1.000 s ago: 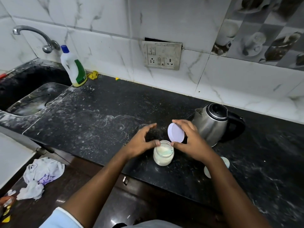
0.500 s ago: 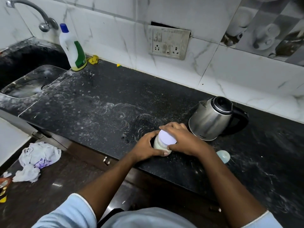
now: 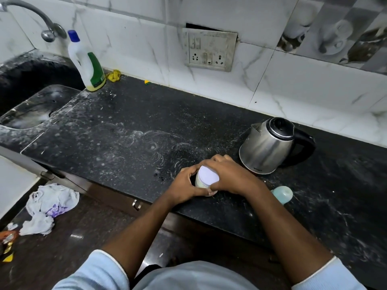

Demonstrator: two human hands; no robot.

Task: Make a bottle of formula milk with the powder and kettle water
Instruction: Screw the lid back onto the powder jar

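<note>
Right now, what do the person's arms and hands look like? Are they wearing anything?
Both arms wear light blue sleeves pushed up, the left sleeve and right sleeve each with a paler cuff edge. The left hand and right hand are bare: no gloves, rings or watch visible.

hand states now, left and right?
Left hand: closed around the jar.
Right hand: closed on the lid, on top of the jar.

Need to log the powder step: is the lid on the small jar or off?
On. The lid sits across the jar mouth, right hand over it, left hand around the jar. Whether it is fully tightened, cannot tell.
</note>
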